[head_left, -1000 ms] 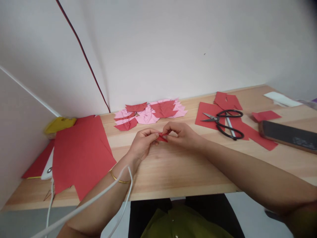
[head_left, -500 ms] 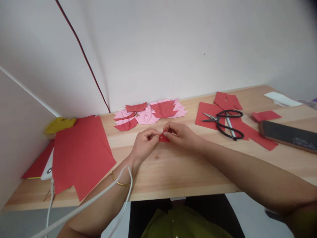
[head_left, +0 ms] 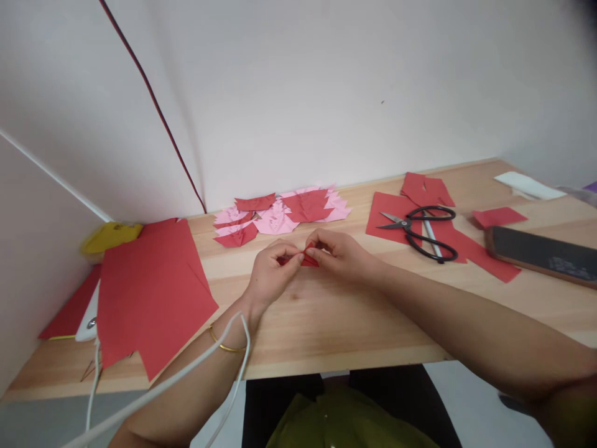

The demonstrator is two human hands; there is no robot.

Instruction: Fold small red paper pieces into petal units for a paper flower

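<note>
Between my hands, just above the middle of the table, is a small piece of folded red paper (head_left: 310, 261). My left hand (head_left: 277, 267) pinches its left side between thumb and forefinger. On the other side my right hand (head_left: 336, 252) grips it the same way, with the fingertips of both hands nearly meeting. Much of the paper is hidden by the fingers. Behind the hands, along the wall, lie several folded pink paper pieces (head_left: 275, 221) and red ones (head_left: 308, 205), grouped in overlapping stacks.
Black-handled scissors (head_left: 401, 224) rest on red paper pieces (head_left: 382, 205) to the right, with a white stick (head_left: 433, 238) under them. A dark phone-like slab (head_left: 545, 252) lies farther right. Large red sheets (head_left: 153, 292) cover the left side. A white cable (head_left: 163, 379) crosses my left forearm.
The fingertips of both hands have shifted slightly on the red paper, and the left thumb sits closer to the right one. The view has moved a little; everything else stays put.
</note>
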